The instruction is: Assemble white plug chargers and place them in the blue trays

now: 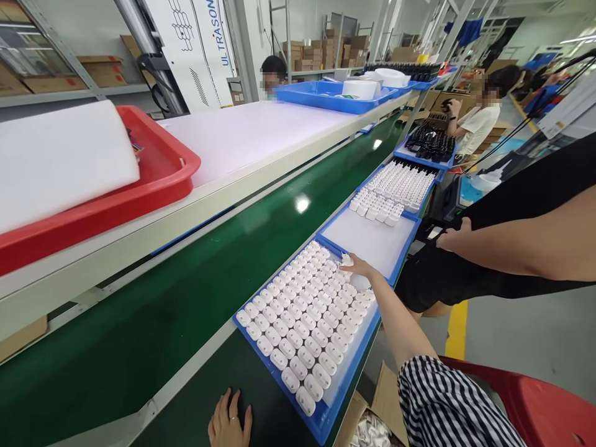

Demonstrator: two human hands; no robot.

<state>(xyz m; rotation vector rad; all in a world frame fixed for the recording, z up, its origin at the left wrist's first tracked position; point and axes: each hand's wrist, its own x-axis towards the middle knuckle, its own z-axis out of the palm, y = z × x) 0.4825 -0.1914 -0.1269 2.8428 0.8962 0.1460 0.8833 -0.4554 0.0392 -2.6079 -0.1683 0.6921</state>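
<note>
Bench (190, 397) nearest the wearer carries the left hand (230, 419), lying bare with its fingers loosely spread; nothing shows in its grasp. Just beyond lies a blue tray (322, 429) filled with close rows of small white pieces (306, 357), a strip of pale liner showing along its right side.

At this tray's far right corner, the right hand (359, 267) reaches over the last rows, fingers partly bent, the tips at a white piece; I cannot tell whether it is pinched or merely touched. The step in hand looks like handling single pieces there, but whether lifting or setting down is unclear. The next move probably calls for a light fingertip grip that leaves the neighbouring pieces in line.

Farther on, a second blue tray (406, 254) shows bare liner in front, with more white parts (378, 208) at its far end.
</note>
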